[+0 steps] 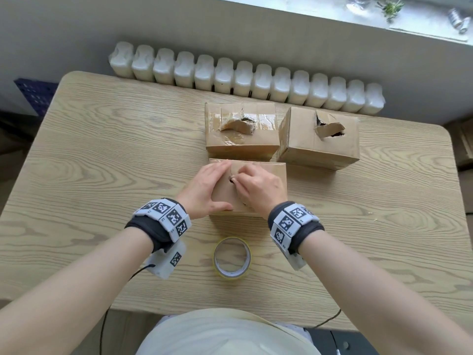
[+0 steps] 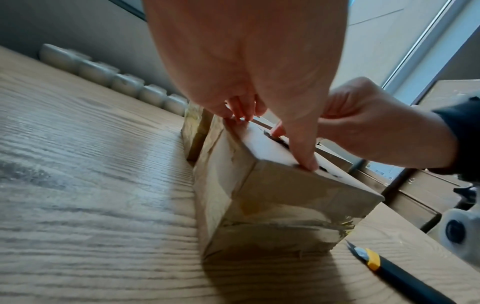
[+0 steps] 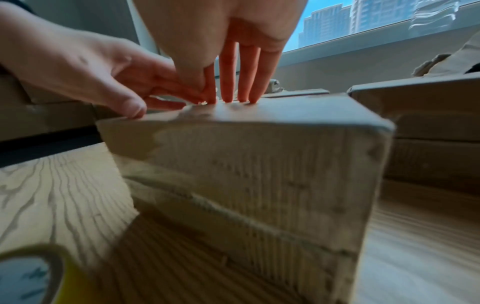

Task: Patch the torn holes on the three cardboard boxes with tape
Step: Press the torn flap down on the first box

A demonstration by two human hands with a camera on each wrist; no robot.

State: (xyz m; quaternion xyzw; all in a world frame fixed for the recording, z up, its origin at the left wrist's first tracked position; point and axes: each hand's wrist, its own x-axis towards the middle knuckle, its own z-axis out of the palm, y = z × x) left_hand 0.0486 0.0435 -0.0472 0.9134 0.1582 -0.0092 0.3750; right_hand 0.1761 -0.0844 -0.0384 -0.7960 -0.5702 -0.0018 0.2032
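Three brown cardboard boxes stand on the wooden table [image 1: 102, 175]. On top of the near box [image 1: 276, 170] my left hand [image 1: 207, 185] lies flat, thumb along the front edge. My right hand [image 1: 261, 185] presses its fingertips [image 3: 228, 96] onto the top beside a small dark tear [image 1: 231, 179]. The far left box [image 1: 240, 144] has a torn flap under glossy tape. An open torn hole shows in the far right box [image 1: 320, 139]. A roll of clear tape [image 1: 232, 257] lies flat near the front edge, between my wrists.
A utility knife [image 2: 389, 271] with a black and yellow handle lies on the table right of the near box. A white radiator [image 1: 245, 78] runs behind the table under a window sill [image 1: 384, 21]. Bare wood stretches to the left of the boxes.
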